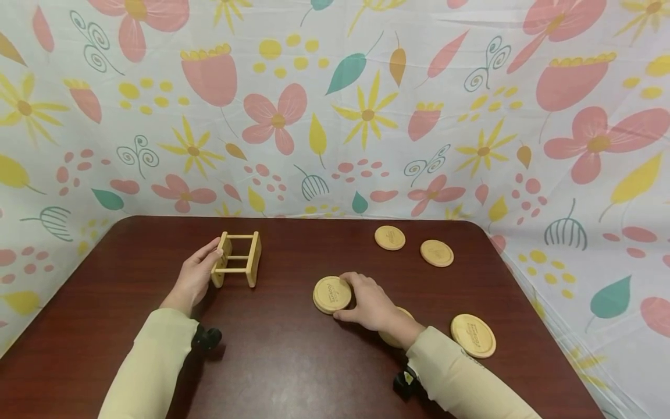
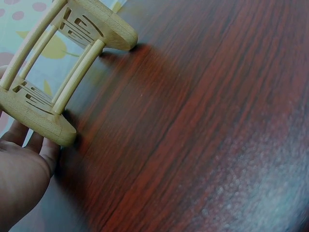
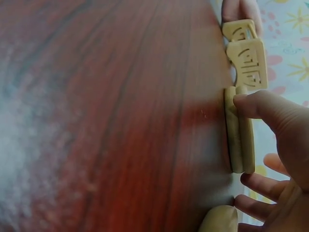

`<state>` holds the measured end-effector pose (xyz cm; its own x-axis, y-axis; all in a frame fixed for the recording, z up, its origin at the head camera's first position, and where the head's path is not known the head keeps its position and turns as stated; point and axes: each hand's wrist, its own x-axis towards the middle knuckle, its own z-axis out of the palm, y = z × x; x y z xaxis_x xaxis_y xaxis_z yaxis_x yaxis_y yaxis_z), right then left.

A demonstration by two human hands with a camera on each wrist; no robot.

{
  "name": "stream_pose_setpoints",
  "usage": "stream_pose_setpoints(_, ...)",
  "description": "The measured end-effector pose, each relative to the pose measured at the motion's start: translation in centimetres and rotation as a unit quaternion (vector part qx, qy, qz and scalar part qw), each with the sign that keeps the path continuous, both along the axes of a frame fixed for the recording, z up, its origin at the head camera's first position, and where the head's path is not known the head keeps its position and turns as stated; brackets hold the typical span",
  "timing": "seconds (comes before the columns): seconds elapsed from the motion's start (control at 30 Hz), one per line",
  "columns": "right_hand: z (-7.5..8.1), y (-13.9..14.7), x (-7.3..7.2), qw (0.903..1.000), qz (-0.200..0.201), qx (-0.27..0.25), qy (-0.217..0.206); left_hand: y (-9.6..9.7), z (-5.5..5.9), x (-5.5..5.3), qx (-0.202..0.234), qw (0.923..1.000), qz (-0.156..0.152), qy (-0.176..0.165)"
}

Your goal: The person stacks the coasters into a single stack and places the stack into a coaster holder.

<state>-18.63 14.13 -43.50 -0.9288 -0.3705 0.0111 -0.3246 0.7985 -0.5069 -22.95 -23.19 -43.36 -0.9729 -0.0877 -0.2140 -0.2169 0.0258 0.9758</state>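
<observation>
Two round wooden coasters (image 1: 332,294), stacked one on the other, lie near the middle of the table (image 1: 282,355); whether they rest fully on it or sit slightly raised, I cannot tell. The upper one carries a dark engraved mark. The right hand (image 1: 373,301) pinches the stack from its right side, thumb at the near edge and fingers at the far edge, the forearm reaching in from the lower right.

To the left stands a small wooden rack (image 1: 253,260), two slotted side panels joined by round rods. The left hand (image 1: 195,278) grips its left panel from outside, with the thumb showing on top and that forearm stretched forward from the lower left.

A single coaster (image 1: 391,339) lies beneath the right wrist, which hides part of it. Another coaster (image 1: 473,336) is just to the right of that forearm. Farther back, two more lie flat and apart: a rear coaster (image 1: 389,238) and, to its right, a second rear coaster (image 1: 437,253). A floral cloth (image 1: 335,139) hangs behind the table.
</observation>
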Motion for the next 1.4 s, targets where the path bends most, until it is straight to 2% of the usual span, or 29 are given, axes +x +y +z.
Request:
stream_pose_setpoints(0.3, 0.0, -0.2, 0.0, 1.0000, 0.009, 0.003, -0.001, -0.1, -0.2, 0.1, -0.004, 1.0000, 0.001, -0.005)
stream_pose_setpoints(0.77, 0.2, 0.8, 0.3, 1.0000, 0.002, -0.001, -0.006, 0.0, 0.1, 0.1, 0.000, 1.0000, 0.004, -0.001)
stream_pose_setpoints(1.0, 0.5, 1.6, 0.8, 0.9999, -0.004, -0.006, -0.012, 0.0, 0.2, 0.0, 0.005, 1.0000, 0.006, -0.001)
stream_pose_setpoints(1.4, 0.7, 3.8, 1.6, 0.9999, 0.011, -0.008, -0.002, 0.2, -0.1, 0.1, 0.008, 0.9998, 0.011, 0.014)
